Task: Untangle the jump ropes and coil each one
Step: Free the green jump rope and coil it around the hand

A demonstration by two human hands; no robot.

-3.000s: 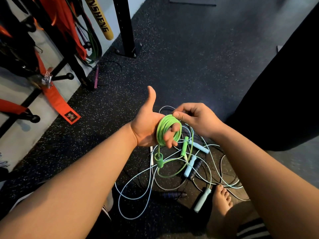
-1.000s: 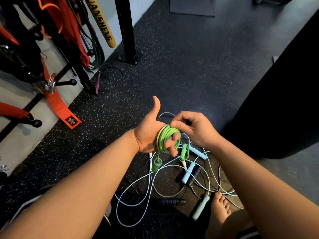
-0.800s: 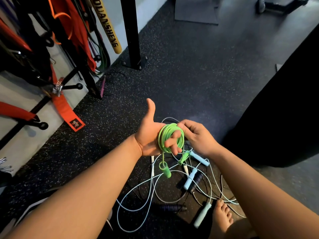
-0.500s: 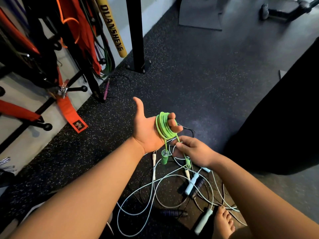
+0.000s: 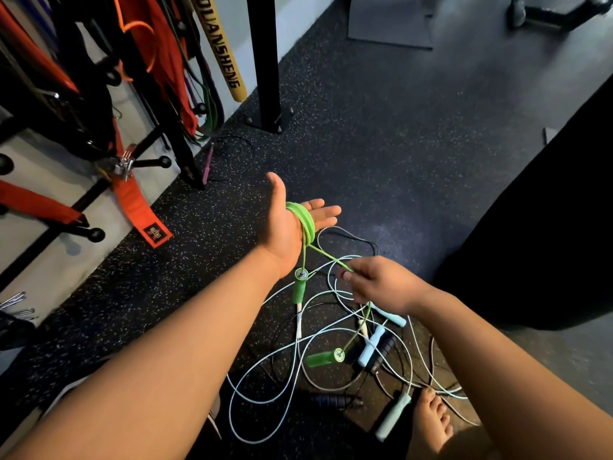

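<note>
Your left hand (image 5: 285,227) is held palm up, fingers straight and thumb spread, with the green rope (image 5: 304,224) wound in a coil around the palm. Your right hand (image 5: 381,287) pinches that rope's free length between thumb and fingertips. One green handle (image 5: 299,288) hangs below the left wrist; the second handle (image 5: 322,358) is lower, beneath the right hand. The other ropes (image 5: 295,370) lie tangled on the floor (image 5: 381,134).

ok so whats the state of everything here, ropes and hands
green rope, mostly coiled round left hand, tail loose
left hand, open, fingers straight
right hand, pinching the green rope's loose tail
green handle, hanging under left hand
pale blue ropes, uncoiled, tangled on floor
dark handle, lying in the tangle
</note>
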